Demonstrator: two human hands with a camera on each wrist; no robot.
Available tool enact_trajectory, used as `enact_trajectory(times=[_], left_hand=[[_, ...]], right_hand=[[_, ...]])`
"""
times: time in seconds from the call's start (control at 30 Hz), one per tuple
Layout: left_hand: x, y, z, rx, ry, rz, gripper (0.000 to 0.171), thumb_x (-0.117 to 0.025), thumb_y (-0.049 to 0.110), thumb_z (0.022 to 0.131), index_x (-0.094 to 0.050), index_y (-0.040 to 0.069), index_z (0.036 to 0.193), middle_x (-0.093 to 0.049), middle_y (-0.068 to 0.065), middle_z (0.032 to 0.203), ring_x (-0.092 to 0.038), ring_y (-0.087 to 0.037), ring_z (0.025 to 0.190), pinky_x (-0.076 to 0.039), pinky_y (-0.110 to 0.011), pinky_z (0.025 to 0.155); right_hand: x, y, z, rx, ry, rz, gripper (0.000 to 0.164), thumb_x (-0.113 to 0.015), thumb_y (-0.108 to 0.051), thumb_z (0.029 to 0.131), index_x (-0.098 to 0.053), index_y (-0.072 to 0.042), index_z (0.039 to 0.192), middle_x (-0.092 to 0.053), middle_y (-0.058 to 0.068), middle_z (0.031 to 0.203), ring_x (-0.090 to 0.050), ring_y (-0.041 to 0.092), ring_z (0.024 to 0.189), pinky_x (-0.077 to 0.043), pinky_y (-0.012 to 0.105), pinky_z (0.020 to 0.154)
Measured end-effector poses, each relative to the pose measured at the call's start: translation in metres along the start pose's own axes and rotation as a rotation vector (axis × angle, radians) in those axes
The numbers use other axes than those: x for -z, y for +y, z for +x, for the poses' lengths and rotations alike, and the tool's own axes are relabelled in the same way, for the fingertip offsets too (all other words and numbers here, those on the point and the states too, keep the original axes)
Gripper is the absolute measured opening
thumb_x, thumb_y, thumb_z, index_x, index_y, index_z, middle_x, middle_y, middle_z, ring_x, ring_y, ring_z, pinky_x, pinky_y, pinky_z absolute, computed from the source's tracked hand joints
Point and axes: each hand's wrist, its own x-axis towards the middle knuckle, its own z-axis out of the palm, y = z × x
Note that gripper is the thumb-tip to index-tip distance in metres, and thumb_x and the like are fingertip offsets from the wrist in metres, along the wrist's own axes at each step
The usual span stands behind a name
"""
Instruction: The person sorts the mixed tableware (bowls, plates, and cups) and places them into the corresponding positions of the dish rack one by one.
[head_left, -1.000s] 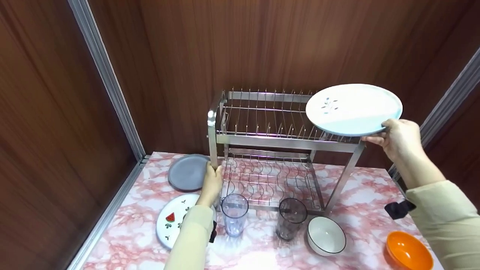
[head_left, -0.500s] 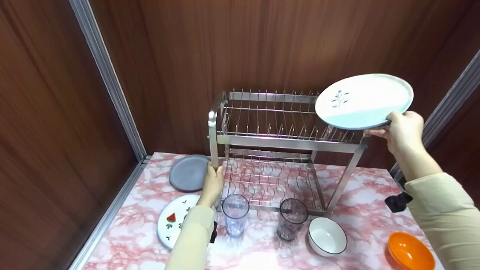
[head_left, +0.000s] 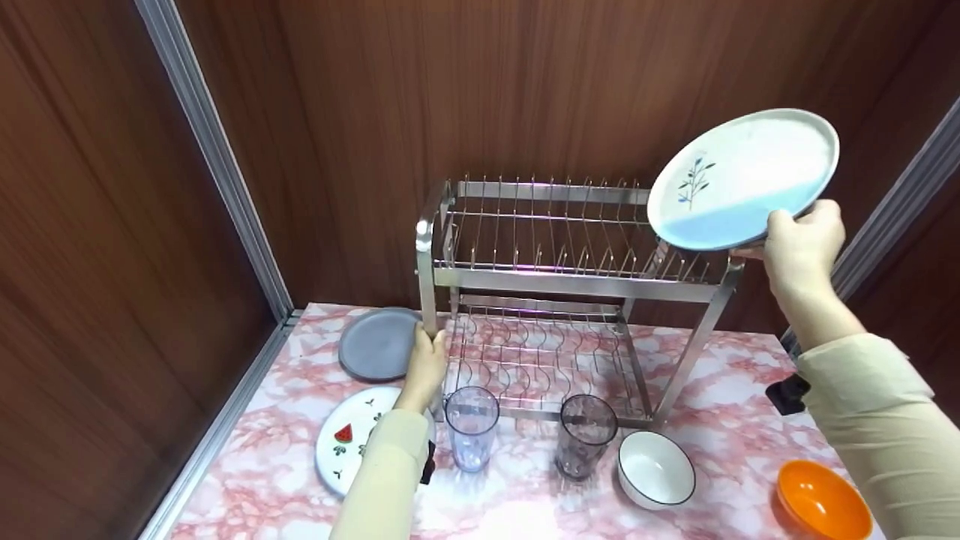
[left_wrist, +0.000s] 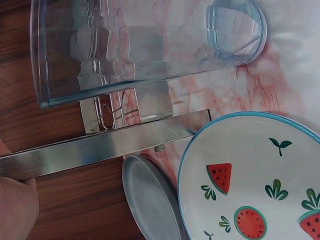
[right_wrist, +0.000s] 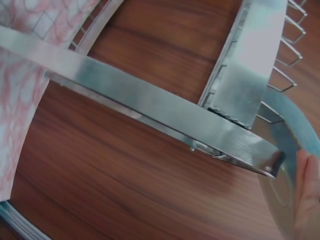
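My right hand (head_left: 804,241) pinches the lower right edge of an oval white and blue plate (head_left: 739,180) with a leaf-sprig print. It holds the plate tilted above the right end of a two-tier metal dish rack (head_left: 570,283). In the right wrist view the plate (right_wrist: 277,187) shows partly behind the rack's corner, with the fingers (right_wrist: 306,192) at its edge. My left hand (head_left: 426,367) grips the rack's front left post; the left wrist view shows the post (left_wrist: 105,150) with only part of the hand (left_wrist: 17,207) at the frame edge.
Left of the rack lie a grey plate (head_left: 379,345) and a watermelon-print plate (head_left: 337,457). In front stand a clear glass (head_left: 471,442), a dark glass (head_left: 581,450) and a white bowl (head_left: 654,472). An orange bowl (head_left: 825,502) sits far right. Wooden panels (head_left: 525,90) enclose the table.
My right hand has raised the oval plate up and to the right, tilting it more upright with its face turned towards me. The left hand keeps its hold on the rack post.
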Motion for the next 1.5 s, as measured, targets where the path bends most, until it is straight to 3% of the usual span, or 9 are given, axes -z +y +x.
enact_trajectory(times=[0.2,0.37,0.5,0.63,0.7,0.77,1.17,1.5], left_hand=[[-0.001,-0.001,0.001,-0.017,0.018,0.003,0.035,-0.038,0.025,0.093,-0.032,0.007,0.122,-0.051,-0.020,0.114,-0.045,-0.033,0.116,-0.031,-0.044,0.102],[-0.001,-0.002,0.001,-0.013,0.012,-0.009,0.035,-0.038,0.024,0.093,-0.032,0.007,0.122,-0.050,-0.020,0.115,-0.043,-0.033,0.117,-0.030,-0.045,0.103],[-0.001,-0.002,0.001,-0.004,0.007,-0.009,0.035,-0.038,0.025,0.093,-0.032,0.007,0.122,-0.049,-0.020,0.117,-0.042,-0.033,0.118,-0.029,-0.045,0.103],[-0.001,-0.002,0.001,-0.012,0.004,-0.016,0.033,-0.038,0.024,0.093,-0.033,0.007,0.121,-0.050,-0.020,0.114,-0.044,-0.033,0.117,-0.030,-0.045,0.103],[-0.001,-0.002,0.001,-0.012,0.006,-0.015,0.033,-0.038,0.024,0.093,-0.033,0.007,0.121,-0.050,-0.019,0.113,-0.044,-0.033,0.116,-0.031,-0.045,0.102],[-0.001,-0.002,0.001,-0.013,0.007,-0.018,0.032,-0.038,0.024,0.093,-0.033,0.007,0.120,-0.051,-0.019,0.112,-0.045,-0.033,0.115,-0.031,-0.045,0.102],[-0.002,-0.001,-0.001,0.014,-0.017,-0.043,0.034,-0.037,0.028,0.093,-0.032,0.011,0.122,-0.050,-0.016,0.115,-0.046,-0.031,0.115,-0.032,-0.046,0.101],[-0.003,-0.003,0.002,-0.019,0.027,-0.005,0.038,-0.039,0.025,0.093,-0.031,0.004,0.124,-0.051,-0.021,0.112,-0.047,-0.033,0.112,-0.033,-0.043,0.101]], right_hand=[[-0.007,0.003,0.002,0.076,0.058,-0.361,0.009,-0.036,-0.009,0.084,-0.033,-0.016,0.087,-0.046,0.002,0.079,-0.057,0.004,0.041,-0.052,0.025,0.049],[-0.017,0.006,0.003,0.157,0.087,-0.504,0.012,-0.037,-0.012,0.084,-0.035,-0.009,0.096,-0.046,0.003,0.088,-0.051,0.000,0.038,-0.050,0.024,0.045],[-0.023,0.009,0.003,0.247,0.130,-0.644,0.024,-0.038,-0.014,0.083,-0.036,-0.001,0.104,-0.052,0.013,0.093,-0.048,-0.002,0.041,-0.046,0.018,0.040],[-0.029,0.010,0.002,0.290,0.147,-0.695,0.029,-0.039,-0.014,0.083,-0.037,0.001,0.107,-0.056,0.022,0.097,-0.061,0.023,0.069,-0.050,0.028,0.056],[-0.032,0.011,0.001,0.303,0.145,-0.700,0.030,-0.039,-0.013,0.083,-0.037,0.003,0.108,-0.056,0.026,0.099,-0.058,0.035,0.086,-0.050,0.038,0.067],[-0.035,0.011,0.001,0.315,0.138,-0.703,0.029,-0.039,-0.012,0.083,-0.037,0.005,0.107,-0.056,0.030,0.100,-0.056,0.041,0.092,-0.047,0.047,0.074],[-0.047,0.017,-0.004,0.362,0.134,-0.796,0.025,-0.038,-0.009,0.080,-0.037,0.006,0.100,-0.056,0.035,0.091,-0.053,0.052,0.084,-0.041,0.055,0.068],[-0.050,0.017,-0.004,0.362,0.091,-0.880,0.027,-0.035,-0.010,0.081,-0.037,0.007,0.101,-0.056,0.036,0.088,-0.053,0.052,0.081,-0.043,0.056,0.063]])
